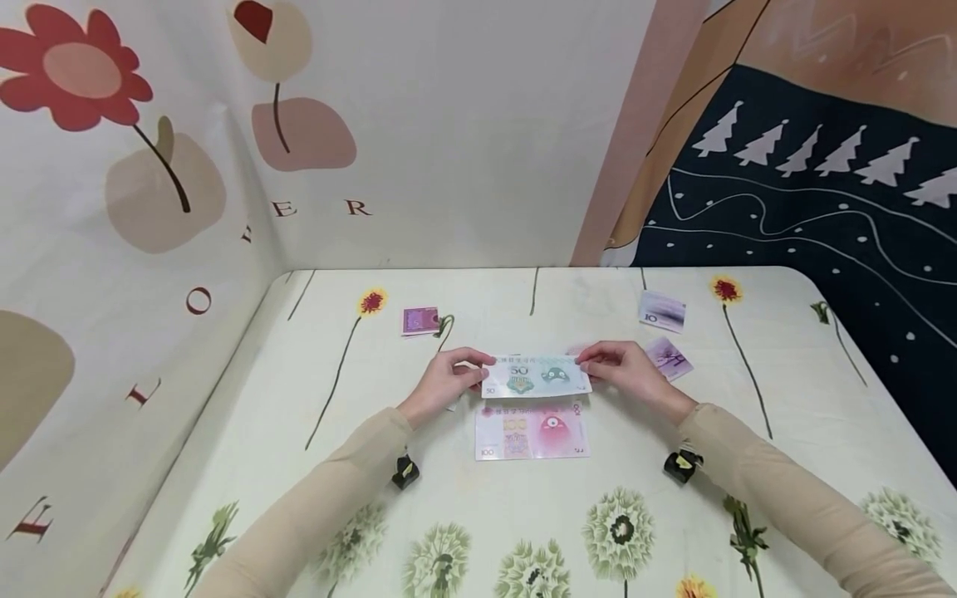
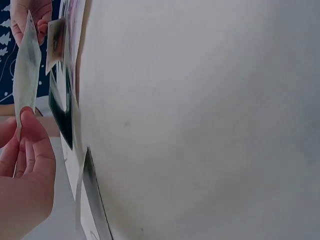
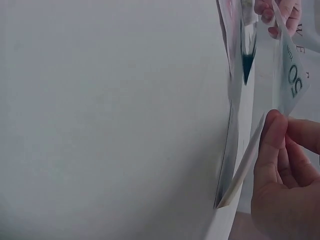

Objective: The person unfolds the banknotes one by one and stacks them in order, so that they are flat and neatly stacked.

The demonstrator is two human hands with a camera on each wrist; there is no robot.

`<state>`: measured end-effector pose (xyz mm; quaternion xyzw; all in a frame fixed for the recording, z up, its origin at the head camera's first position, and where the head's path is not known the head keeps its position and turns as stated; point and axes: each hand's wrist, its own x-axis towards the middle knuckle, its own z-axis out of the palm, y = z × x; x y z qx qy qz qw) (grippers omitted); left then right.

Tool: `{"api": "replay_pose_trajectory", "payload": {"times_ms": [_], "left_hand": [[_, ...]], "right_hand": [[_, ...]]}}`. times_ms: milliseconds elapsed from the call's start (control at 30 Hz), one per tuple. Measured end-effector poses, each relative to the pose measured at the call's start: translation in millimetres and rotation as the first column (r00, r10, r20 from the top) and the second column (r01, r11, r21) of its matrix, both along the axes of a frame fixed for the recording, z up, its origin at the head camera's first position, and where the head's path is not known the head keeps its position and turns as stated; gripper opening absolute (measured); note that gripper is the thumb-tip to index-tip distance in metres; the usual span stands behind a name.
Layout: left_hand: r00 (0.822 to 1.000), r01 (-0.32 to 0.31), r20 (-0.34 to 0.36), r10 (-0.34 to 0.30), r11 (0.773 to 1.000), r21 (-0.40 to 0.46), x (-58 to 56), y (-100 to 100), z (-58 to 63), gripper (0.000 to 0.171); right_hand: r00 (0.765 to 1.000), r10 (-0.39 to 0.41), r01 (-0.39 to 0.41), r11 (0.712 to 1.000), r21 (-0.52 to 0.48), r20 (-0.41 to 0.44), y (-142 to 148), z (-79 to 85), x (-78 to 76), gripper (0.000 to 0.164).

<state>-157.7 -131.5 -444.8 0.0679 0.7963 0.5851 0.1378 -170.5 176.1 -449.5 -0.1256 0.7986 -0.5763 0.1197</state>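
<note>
Green 50 note point(image 1: 536, 376): your left hand point(image 1: 447, 379) and right hand point(image 1: 626, 371), nearly closed, each pinch 1 end. Tension both ends evenly, clear of the pink 100 note point(image 1: 532, 432).

Head view: diffuse, even illumination; soft shadows on the bench point(image 1: 523, 498); wide-angle stretching at edges. Wrist views: dimmer, grey, low contrast, soft detail.

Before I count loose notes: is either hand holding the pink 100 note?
No, the pink 100 note lies on the tablecloth while the left hand and right hand pinch the 50 note.
</note>
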Motion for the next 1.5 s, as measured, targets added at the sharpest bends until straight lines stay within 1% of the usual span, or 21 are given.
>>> {"api": "replay_pose_trajectory", "payload": {"times_ms": [100,233,333,467,633,767,867,1000,1133,1200,1500], "left_hand": [[1.000,0.003,-0.008,-0.003,1.000,-0.003,3.0,0,-0.1,0.021],[1.000,0.001,-0.027,-0.001,1.000,0.005,6.7,0,0.2,0.022],[0.999,0.003,-0.042,-0.002,1.000,0.017,9.3,1,0.2,0.022],[0.998,0.002,-0.061,-0.001,1.000,0.023,13.0,3,0.1,0.022],[0.997,0.017,-0.071,-0.016,1.000,0.022,16.1,1,-3.2,0.023],[0.997,0.046,-0.057,-0.045,0.999,0.020,18.9,-2,-5.8,0.023],[0.997,0.067,-0.048,-0.066,0.998,0.012,21.6,-4,-6.4,0.023],[0.996,0.081,-0.046,-0.082,0.996,-0.022,24.9,-3,-5.8,0.022],[0.994,0.102,-0.037,-0.104,0.993,-0.060,27.4,-4,-6.2,0.021],[0.993,0.114,-0.028,-0.116,0.991,-0.069,28.9,-4,-6.5,0.020],[0.985,0.172,0.031,-0.170,0.980,-0.104,35.9,-6,-7.8,0.019]], "right_hand": [[1.000,0.007,-0.007,1.000,-0.006,-0.009,-1,-0.8,3.5,0.017],[1.000,0.001,-0.001,0.999,-0.039,0.000,-3,-0.9,8.8,0.018],[1.000,-0.016,0.017,0.998,-0.061,0.016,-5,-1.6,11.5,0.019],[0.999,-0.036,0.037,0.998,-0.056,0.021,-7,-4.3,13.5,0.021],[0.999,-0.034,0.034,0.999,-0.017,0.013,-7,-7.3,17.5,0.019],[1.000,-0.029,0.029,0.999,0.018,0.010,-7,-6.3,22.6,0.018],[1.000,-0.020,0.020,1.000,0.023,0.002,-7,-6.0,25.1,0.017],[1.000,-0.010,0.011,0.999,0.053,-0.024,-6,-6.4,27.3,0.014],[0.998,-0.002,0.010,0.992,0.130,-0.060,-6,-7.4,29.7,0.010],[0.997,0.012,0.000,0.987,0.158,-0.078,-7,-7.7,31.1,0.009],[0.985,0.100,-0.067,0.973,0.220,-0.143,-9,-8.4,37.8,0.012]]}}
